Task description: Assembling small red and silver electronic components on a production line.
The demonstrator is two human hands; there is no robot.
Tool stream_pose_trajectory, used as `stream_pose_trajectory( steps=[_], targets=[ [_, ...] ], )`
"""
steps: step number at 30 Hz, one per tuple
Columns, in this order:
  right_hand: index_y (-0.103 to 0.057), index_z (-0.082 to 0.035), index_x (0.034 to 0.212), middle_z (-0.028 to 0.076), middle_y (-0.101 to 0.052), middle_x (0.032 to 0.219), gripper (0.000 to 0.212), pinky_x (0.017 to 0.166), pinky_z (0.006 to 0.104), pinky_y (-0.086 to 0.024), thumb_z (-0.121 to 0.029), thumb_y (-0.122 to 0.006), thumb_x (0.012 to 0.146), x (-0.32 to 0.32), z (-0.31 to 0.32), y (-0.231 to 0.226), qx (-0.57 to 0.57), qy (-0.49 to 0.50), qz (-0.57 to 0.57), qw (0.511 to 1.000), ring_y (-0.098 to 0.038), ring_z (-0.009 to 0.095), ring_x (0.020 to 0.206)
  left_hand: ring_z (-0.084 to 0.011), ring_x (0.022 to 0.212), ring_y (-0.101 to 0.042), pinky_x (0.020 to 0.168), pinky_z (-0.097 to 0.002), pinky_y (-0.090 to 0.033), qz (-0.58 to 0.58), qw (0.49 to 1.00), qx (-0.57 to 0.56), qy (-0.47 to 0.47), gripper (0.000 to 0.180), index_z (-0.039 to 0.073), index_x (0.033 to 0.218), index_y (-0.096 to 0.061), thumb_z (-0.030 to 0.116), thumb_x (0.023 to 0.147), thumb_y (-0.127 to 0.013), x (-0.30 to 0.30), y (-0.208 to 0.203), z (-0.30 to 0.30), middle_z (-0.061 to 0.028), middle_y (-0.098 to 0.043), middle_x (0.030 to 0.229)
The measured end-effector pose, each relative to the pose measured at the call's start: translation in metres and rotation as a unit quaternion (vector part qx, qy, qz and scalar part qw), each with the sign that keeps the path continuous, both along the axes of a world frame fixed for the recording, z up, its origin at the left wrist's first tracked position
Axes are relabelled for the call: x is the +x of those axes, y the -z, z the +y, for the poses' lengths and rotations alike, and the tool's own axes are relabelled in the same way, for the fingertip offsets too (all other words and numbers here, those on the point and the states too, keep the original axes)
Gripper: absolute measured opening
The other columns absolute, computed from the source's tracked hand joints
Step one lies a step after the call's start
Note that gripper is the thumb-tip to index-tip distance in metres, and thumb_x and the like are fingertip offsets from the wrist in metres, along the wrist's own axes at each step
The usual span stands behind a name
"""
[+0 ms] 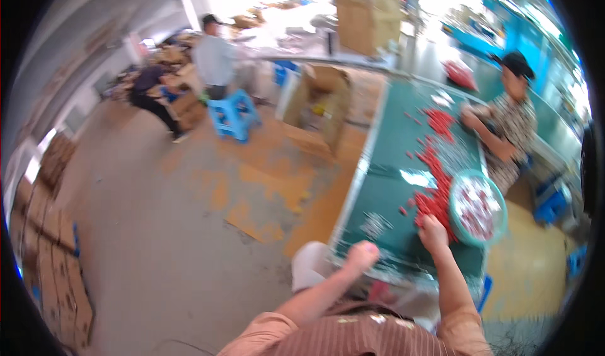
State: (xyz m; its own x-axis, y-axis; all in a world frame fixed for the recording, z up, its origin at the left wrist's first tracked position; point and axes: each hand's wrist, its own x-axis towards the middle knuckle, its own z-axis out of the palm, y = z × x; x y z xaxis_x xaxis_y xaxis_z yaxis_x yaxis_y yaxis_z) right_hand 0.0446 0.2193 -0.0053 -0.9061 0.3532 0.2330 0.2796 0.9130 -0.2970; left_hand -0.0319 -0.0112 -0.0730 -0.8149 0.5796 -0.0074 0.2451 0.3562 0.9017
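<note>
A long pile of small red pieces (pixel 433 160) runs along the green tabletop (pixel 378 192). At its near end my right hand (pixel 433 233) is closed among the pieces; what it pinches is too small to make out. Over the table's near left corner my left hand (pixel 363 255) is closed, with a bit of pinkish red showing at its fingertips. Just beyond the left hand lies a small heap of clear or whitish pieces (pixel 376 225). To the right of my right hand stands a round turquoise basket (pixel 502 216), full of white and red small items.
A co-worker (pixel 513 113) sits at the table's right side, hands near the far red pieces. An open cardboard box (pixel 318 110) and a blue stool (pixel 233 116) stand on the floor to the left. Two more people (pixel 214 60) are farther back. Flattened cartons (pixel 53 261) line the left wall.
</note>
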Motion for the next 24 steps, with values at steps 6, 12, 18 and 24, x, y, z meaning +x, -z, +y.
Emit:
stream_pose_trajectory(
  steps=[6,12,18,24],
  targets=[
    [-0.054,-0.003,0.081,0.016,-0.055,0.085,0.009,0.067,0.0423,-0.049,-0.004,-0.055,0.073,-0.006,0.010,0.021,0.066,-0.031,-0.017,0.997,-0.058,0.034,0.082,-0.0222,0.069,-0.058,0.064,-0.0350,-0.044,-0.120,0.993,-0.003,0.005,0.024,0.002,0.080,-0.060,0.026,0.078,-0.060,0.012,-0.017,0.002,-0.0116,-0.061,0.073],
    [-0.055,-0.003,0.079,0.016,-0.055,0.084,0.007,0.067,0.0415,-0.050,-0.006,-0.056,0.072,-0.021,0.009,0.015,0.108,-0.041,-0.084,0.990,-0.059,0.033,0.079,-0.0309,0.069,-0.059,0.064,-0.0388,-0.045,-0.101,0.994,0.018,-0.029,0.024,0.003,0.079,-0.060,0.027,0.075,-0.057,0.005,-0.015,-0.001,-0.0162,-0.061,0.072],
    [-0.056,-0.003,0.080,0.017,-0.057,0.086,0.012,0.066,0.0416,-0.050,-0.011,-0.058,0.072,-0.019,0.004,0.012,0.106,-0.021,-0.125,0.986,-0.060,0.033,0.076,-0.0326,0.068,-0.058,0.063,-0.0393,-0.045,-0.096,0.995,0.026,-0.012,0.023,0.002,0.078,-0.059,0.025,0.075,-0.056,0.002,-0.013,0.001,-0.0169,-0.061,0.072],
    [-0.056,-0.003,0.082,0.017,-0.057,0.085,0.014,0.065,0.0417,-0.051,-0.012,-0.059,0.073,-0.015,-0.021,-0.005,0.094,-0.033,-0.118,0.988,-0.061,0.033,0.076,-0.0329,0.069,-0.058,0.063,-0.0400,-0.044,-0.104,0.994,0.033,-0.011,0.024,0.002,0.077,-0.058,0.026,0.075,-0.056,0.003,-0.008,0.001,-0.0168,-0.061,0.072]
  ],
)
